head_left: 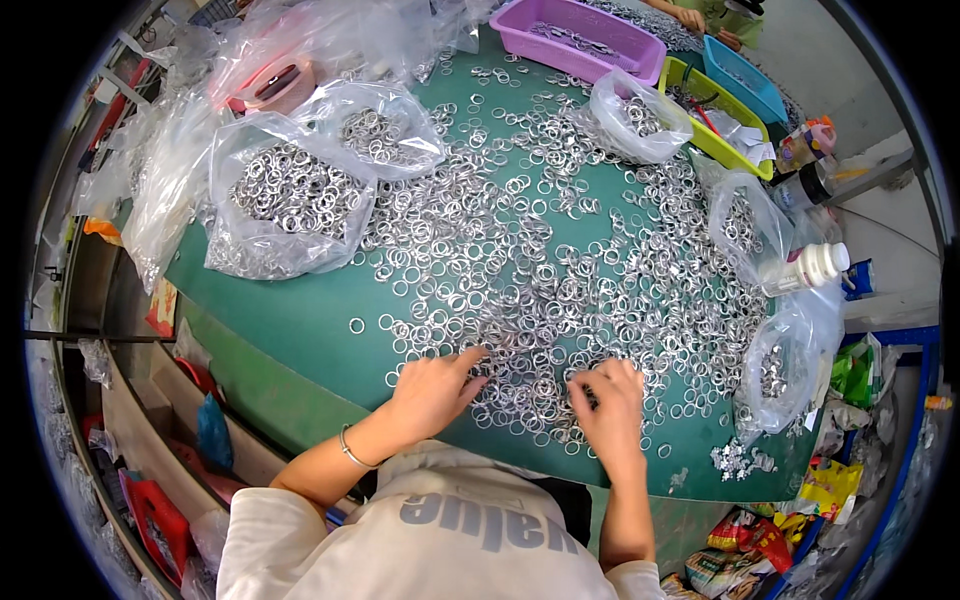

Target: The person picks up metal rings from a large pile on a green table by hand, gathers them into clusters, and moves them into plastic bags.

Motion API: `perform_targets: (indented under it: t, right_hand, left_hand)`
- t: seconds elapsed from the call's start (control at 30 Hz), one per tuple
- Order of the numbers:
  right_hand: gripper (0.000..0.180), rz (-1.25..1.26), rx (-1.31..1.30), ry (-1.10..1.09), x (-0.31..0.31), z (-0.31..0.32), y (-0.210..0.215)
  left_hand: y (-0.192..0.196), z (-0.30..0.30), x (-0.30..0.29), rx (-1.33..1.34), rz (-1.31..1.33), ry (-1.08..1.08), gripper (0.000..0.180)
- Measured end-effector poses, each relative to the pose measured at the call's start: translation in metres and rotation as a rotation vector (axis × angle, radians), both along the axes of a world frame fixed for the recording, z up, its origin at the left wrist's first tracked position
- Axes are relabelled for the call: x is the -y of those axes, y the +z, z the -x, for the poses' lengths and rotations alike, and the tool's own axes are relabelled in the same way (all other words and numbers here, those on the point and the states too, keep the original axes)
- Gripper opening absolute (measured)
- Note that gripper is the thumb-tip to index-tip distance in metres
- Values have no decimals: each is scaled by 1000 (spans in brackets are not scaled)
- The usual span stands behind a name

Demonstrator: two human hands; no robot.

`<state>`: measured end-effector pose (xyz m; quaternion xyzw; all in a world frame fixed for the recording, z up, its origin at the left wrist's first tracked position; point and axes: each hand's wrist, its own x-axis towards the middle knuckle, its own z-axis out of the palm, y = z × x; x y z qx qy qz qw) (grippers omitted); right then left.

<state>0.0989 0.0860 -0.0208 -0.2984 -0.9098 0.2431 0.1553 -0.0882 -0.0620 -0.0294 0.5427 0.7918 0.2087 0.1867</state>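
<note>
1. Green table [300,325]: in front of the person.
2. Metal rings [500,262]: spread thickly across the table's middle.
3. Clear bag [270,262] filled with rings: on the table's left part.
4. Purple tray [560,62]: at the table's far edge.
5. Left hand [432,392]: near the table's near edge, thumb and forefinger apart beside rings.
6. Right hand [612,405]: near the same edge, fingers bent; I cannot tell whether they grip anything.
7. White bottle [808,268]: by the table's right edge.

rings [500,310]: silver | table [300,325]: deep green | long basin [572,64]: purple | middle basin [712,146]: lime | far basin [757,96]: blue | bowl [293,97]: pink | bottle [820,264]: white | shirt [400,560]: off-white, grey lettering
</note>
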Motion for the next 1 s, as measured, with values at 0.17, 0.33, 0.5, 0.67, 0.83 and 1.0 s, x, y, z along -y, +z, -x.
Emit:
perform_targets:
  t: [0.17,0.33,0.5,0.67,0.83,1.0]
  right_hand:
    - [15,-97,41,-215,-8,-8,3]
    - [32,-105,-13,39,1,39,-5]
    - [22,-12,11,166,7,32,-9]
    - [12,56,-39,65,-2,7,-2]
    - [18,-93,44,-141,-10,5,3]
    - [30,-95,-53,-34,-9,28,-3]
  left_hand:
    - [15,5,-16,10,-42,63,38]
    - [6,6,-39,-25,-41,-37,37]
    - [11,13,-21,12,-21,-55,27]
    - [13,24,-6,164,45,91,25]
    - [0,34,-4,209,-163,297,10]
    - [-2,43,-4,520,-231,402,7]
